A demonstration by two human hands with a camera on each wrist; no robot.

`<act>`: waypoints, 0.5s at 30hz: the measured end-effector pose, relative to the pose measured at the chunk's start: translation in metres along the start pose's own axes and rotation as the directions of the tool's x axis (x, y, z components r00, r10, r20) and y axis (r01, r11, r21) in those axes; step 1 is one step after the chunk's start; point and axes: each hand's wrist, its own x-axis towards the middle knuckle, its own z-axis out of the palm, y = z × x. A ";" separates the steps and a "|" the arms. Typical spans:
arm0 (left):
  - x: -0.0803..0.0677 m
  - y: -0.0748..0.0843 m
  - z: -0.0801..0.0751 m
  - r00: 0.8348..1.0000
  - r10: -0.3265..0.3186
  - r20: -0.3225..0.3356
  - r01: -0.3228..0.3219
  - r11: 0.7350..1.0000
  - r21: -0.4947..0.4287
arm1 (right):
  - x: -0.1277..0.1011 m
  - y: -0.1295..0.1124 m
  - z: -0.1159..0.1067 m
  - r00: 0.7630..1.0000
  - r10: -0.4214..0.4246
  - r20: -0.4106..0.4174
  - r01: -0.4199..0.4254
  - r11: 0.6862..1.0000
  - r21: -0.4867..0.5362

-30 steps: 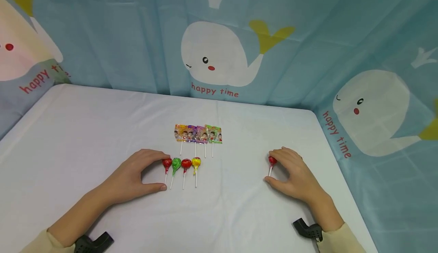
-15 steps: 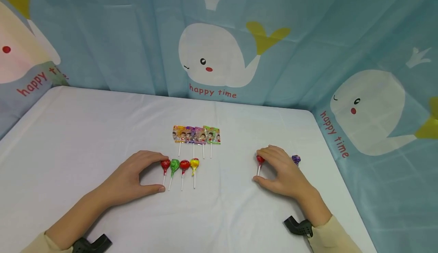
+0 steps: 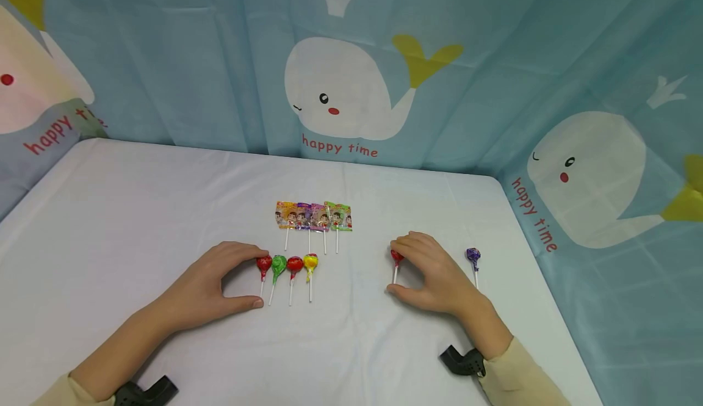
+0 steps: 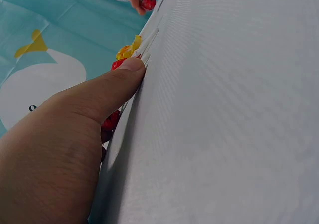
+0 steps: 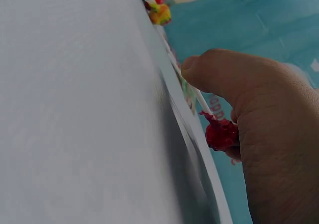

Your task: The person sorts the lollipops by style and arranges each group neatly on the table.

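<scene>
Right grip: your right hand (image 3: 434,278) pinches a red lollipop (image 3: 396,257), fingertips on the wrapped head and thumb at the lower end of its stick; the candy lies flat on the table (image 3: 137,210).
Right wrist view: your thumb (image 5: 214,69) presses the white stick, and the red head (image 5: 222,133) sits just under your curled fingers.
Left grip: your left hand (image 3: 214,284) rests on the cloth, index fingertip touching the head of the leftmost red lollipop (image 3: 264,265) in a row and thumb tip just beside the end of its stick; the span between finger and thumb is wide, and whether it actually pinches cannot be told.
Beside the left grip: right of that candy lie a green lollipop (image 3: 279,265), another red one (image 3: 295,264) and a yellow lollipop (image 3: 310,262), side by side, sticks toward you.
Beyond the left grip: four flat packets (image 3: 313,216) on sticks lie in an overlapping row, farther from you than the round ones.
Outside the right grip: a purple lollipop (image 3: 473,255) lies alone, near the back of your right hand and apart from it.
Around: whale-print curtain (image 3: 351,88) hangs behind and to the right of the table.
</scene>
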 end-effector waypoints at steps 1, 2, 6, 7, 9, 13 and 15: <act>0.000 0.000 0.000 1.000 0.001 -0.001 -0.001 1.000 -0.001 | 0.001 -0.001 0.001 1.000 -0.004 0.002 0.004 1.000 0.000; 0.000 0.000 0.000 1.000 0.002 -0.002 -0.002 1.000 -0.002 | 0.003 -0.002 0.002 1.000 -0.008 0.005 0.008 1.000 0.002; 0.000 -0.001 0.000 1.000 0.004 -0.001 -0.004 1.000 -0.004 | 0.010 -0.007 0.007 0.999 -0.027 0.023 0.027 1.000 0.006; 0.000 -0.001 0.000 1.000 0.004 -0.001 -0.004 1.000 -0.002 | 0.012 -0.009 0.008 0.999 -0.033 0.027 0.033 0.999 0.009; 0.000 0.000 0.000 1.000 0.005 -0.001 -0.005 1.000 -0.002 | 0.016 -0.011 0.010 0.998 -0.049 0.033 0.049 0.999 0.010; 0.000 0.000 0.000 1.000 0.005 -0.001 -0.005 1.000 -0.005 | 0.024 -0.016 0.016 0.996 -0.088 0.032 0.087 0.996 0.013; 0.000 0.000 0.000 1.000 0.002 0.000 -0.002 1.000 -0.002 | 0.028 -0.019 0.019 0.994 -0.105 0.036 0.105 0.994 0.014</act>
